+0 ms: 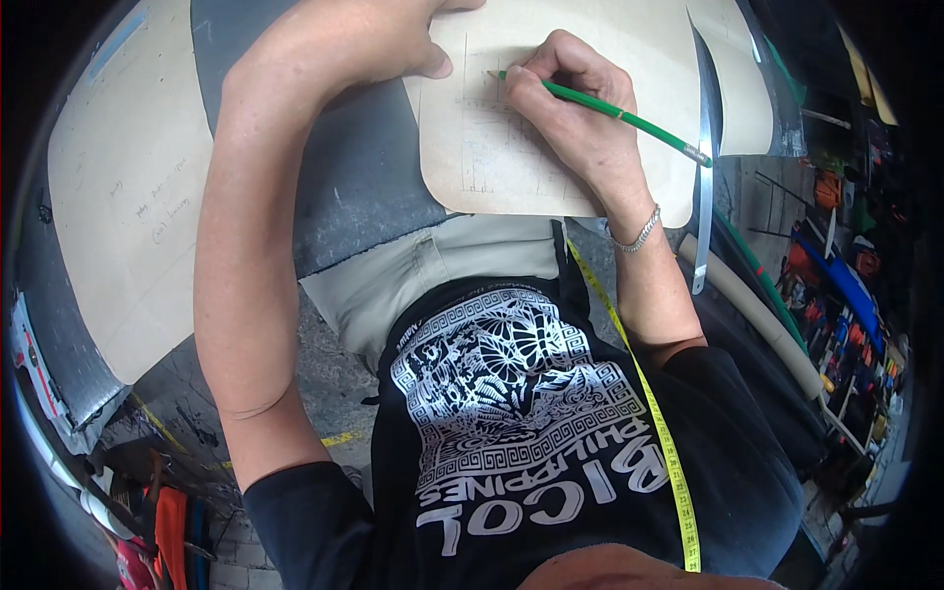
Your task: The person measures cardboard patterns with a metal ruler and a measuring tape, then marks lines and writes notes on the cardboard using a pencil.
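Note:
My right hand (582,103) grips a green pencil (629,120), its tip touching a tan sheet (639,202) with rounded corners. Faint pencil lines form a grid of boxes on the left part of this sheet, under and beside the hand. At the top edge, my left hand (418,44) rests on the sheet's left border with the thumb spread away from another finger; most of its fingers lie beyond the picture. A metal ruler (704,221) lies along the sheet's right side and sticks out past the table edge.
Another tan sheet (128,226) with handwriting covers the left of the dark tabletop (359,167). A yellow measuring tape (661,423) hangs down my front. To the right stand a long tan roll (757,305) and cluttered tools (885,364). Orange items (169,521) sit at lower left.

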A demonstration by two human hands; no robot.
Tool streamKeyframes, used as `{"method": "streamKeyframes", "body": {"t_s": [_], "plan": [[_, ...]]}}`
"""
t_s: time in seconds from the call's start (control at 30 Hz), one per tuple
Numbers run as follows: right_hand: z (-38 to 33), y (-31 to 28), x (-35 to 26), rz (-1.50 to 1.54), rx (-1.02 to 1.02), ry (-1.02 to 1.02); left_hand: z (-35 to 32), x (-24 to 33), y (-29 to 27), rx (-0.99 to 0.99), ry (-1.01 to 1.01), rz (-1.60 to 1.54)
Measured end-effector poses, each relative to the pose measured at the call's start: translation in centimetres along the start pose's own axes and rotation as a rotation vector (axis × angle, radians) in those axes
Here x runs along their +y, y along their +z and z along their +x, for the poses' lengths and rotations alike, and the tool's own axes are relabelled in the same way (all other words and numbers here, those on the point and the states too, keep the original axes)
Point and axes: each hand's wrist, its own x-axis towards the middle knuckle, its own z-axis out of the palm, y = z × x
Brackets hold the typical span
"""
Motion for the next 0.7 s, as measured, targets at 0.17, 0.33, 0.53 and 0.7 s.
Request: {"method": "streamKeyframes", "body": {"t_s": [0.17, 0.33, 0.53, 0.7], "plan": [[-0.1, -0.1, 0.6, -0.032, 0.009, -0.027, -0.8, -3.0, 1.2, 0.094, 0.184, 0.483], [0.1, 0.2, 0.8, 0.017, 0.021, -0.095, -1.0, -3.9, 1.5, 0.129, 0.181, -0.296], [0.2, -0.4, 1.0, -0.009, -0.009, -0.039, -0.1, -0.4, 0.1, 0.005, -0.022, 0.028], [0.1, -0.7, 1.4, 0.124, 0.026, -0.052, 6.0, 6.4, 0.9, -0.271, -0.888, 0.464]]}}
